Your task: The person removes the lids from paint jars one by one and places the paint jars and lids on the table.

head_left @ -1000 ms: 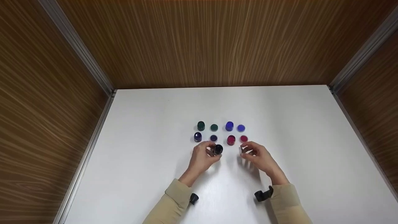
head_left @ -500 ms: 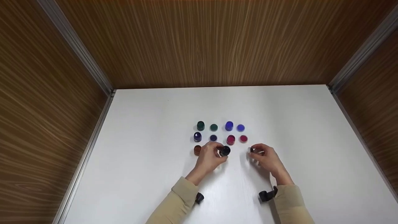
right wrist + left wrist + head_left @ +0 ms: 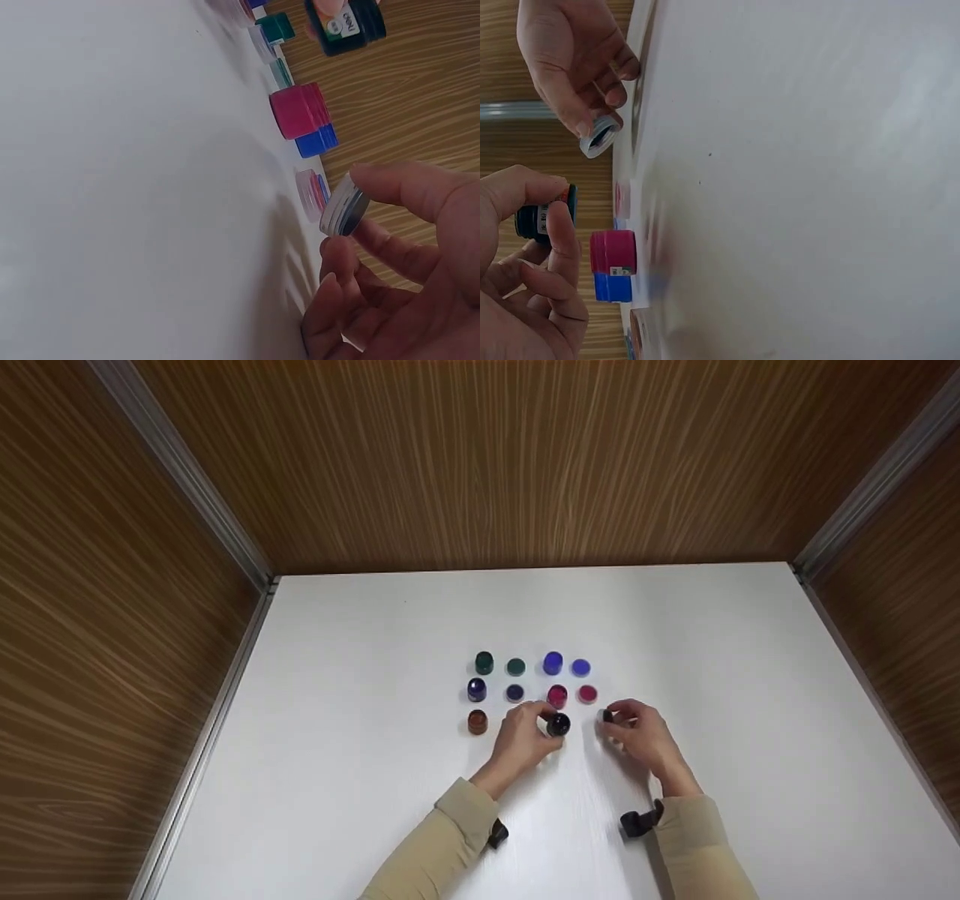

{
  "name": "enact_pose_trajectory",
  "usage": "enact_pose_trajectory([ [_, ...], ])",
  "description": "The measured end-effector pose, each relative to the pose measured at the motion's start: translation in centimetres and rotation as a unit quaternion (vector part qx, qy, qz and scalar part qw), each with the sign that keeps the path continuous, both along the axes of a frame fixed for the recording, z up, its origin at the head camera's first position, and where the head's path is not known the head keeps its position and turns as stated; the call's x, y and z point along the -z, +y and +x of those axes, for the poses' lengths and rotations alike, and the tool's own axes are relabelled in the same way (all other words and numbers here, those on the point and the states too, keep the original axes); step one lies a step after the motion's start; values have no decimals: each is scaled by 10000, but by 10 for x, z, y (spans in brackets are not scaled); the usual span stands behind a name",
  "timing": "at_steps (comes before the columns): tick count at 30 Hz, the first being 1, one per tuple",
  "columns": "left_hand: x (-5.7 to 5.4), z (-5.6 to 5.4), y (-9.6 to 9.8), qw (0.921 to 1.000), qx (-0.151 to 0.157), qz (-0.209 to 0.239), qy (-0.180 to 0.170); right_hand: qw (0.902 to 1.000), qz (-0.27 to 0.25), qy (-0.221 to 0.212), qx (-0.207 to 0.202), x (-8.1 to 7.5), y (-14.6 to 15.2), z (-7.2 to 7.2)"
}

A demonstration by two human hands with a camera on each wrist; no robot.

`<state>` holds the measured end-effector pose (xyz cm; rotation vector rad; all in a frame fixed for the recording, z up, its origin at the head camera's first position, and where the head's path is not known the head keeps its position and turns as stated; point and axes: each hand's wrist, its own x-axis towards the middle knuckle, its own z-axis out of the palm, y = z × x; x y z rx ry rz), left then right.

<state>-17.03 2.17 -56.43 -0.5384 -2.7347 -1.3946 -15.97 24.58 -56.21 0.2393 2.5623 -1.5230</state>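
My left hand [image 3: 523,739] grips a small dark paint jar [image 3: 559,725], its open top upward, between thumb and fingers. In the left wrist view this jar [image 3: 536,219] carries a label and is held off the table. To its right, my right hand [image 3: 646,736] pinches a lid [image 3: 345,206], clear-rimmed with a dark face, raised and tilted on edge. The jar and lid are apart. Just beyond the left hand stands an uncovered crimson jar [image 3: 557,696], with its crimson lid [image 3: 588,694] lying beside it.
On the white table [image 3: 337,697] stand a green jar [image 3: 484,663], blue jar [image 3: 553,663], dark purple jar [image 3: 477,690] and orange-brown jar [image 3: 478,722]. A green lid [image 3: 516,667], blue lid [image 3: 581,667] and purple lid [image 3: 514,693] lie alongside. Wood-grain panels [image 3: 480,465] enclose the table.
My left hand has moved right with the dark jar, uncovering the orange-brown jar. My right hand has shifted a little right with the lid, mostly in the first half second.
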Motion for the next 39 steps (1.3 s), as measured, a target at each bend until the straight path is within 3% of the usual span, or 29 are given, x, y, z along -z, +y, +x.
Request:
enact_pose_trajectory([
  [10, 1, -8, 12, 9978, -224, -570, -246, 9993, 364, 57, -92, 1, -7, -9],
  [19, 5, -9, 17, 9907, -474, -1270, 65, 9961, 829, 191, -244, 4, -13, -13],
  [28, 8, -11, 18, 9899, -549, -1303, 92, 9944, 1010, 195, -222, 3, -17, -13],
  [39, 11, -12, 16, 9931, -573, -1025, -69, 9931, 1121, 227, -254, 6, -18, -15],
])
